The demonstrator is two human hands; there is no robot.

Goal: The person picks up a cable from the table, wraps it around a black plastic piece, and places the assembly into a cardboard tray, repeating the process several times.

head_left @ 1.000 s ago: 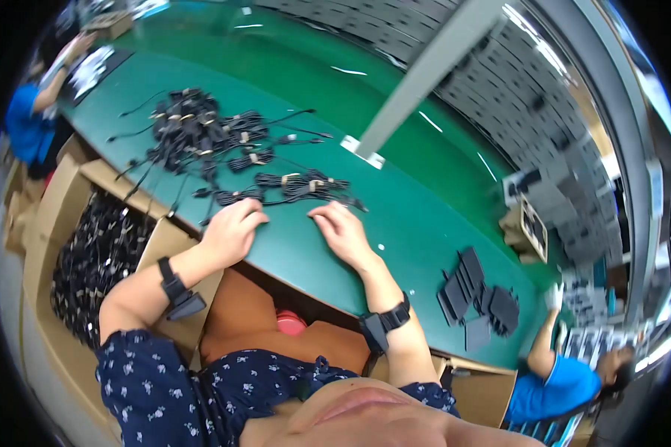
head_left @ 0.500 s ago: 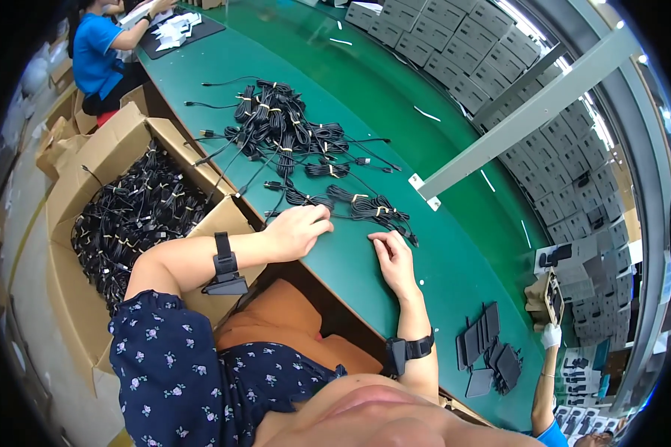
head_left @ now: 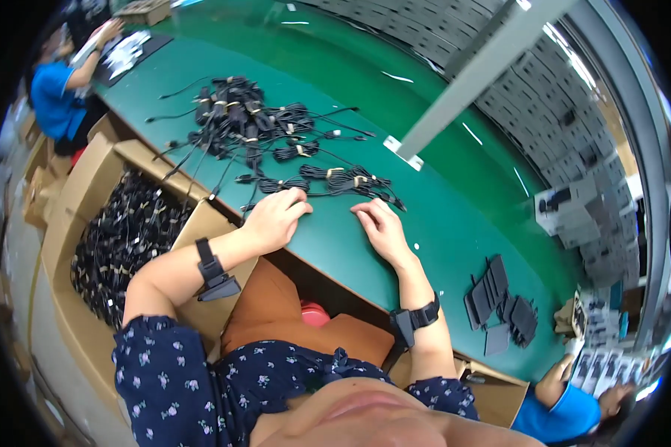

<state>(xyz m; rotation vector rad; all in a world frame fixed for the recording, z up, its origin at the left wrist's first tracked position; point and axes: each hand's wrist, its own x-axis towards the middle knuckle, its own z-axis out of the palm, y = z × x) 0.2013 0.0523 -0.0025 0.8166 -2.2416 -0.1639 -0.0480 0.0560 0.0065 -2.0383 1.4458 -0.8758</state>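
Observation:
My left hand [head_left: 277, 219] rests on the green table near its front edge, with loosely bent fingers and nothing visible in them. Just beyond its fingertips lies a black cable bundle [head_left: 282, 184] tied with a pale band. To the right, my right hand [head_left: 384, 232] lies on the table too, thumb and forefinger apart, holding nothing. A longer tied cable bundle [head_left: 350, 179] lies a short way beyond it. Farther back, several more black cables are heaped in a pile [head_left: 238, 112], some connector ends reaching over the front edge.
On my left stands an open cardboard box [head_left: 89, 175] full of banded cables. Flat black pieces [head_left: 488, 290] lie on the table at right. A grey metal post [head_left: 455, 97] rises from the far side. Two people in blue sit at the far left [head_left: 56, 97] and lower right [head_left: 563, 413].
The view has shifted, so the table and cables appear farther left and higher. Both hands stay resting in about the same place by the cable bundles. More of the co-worker at lower right shows.

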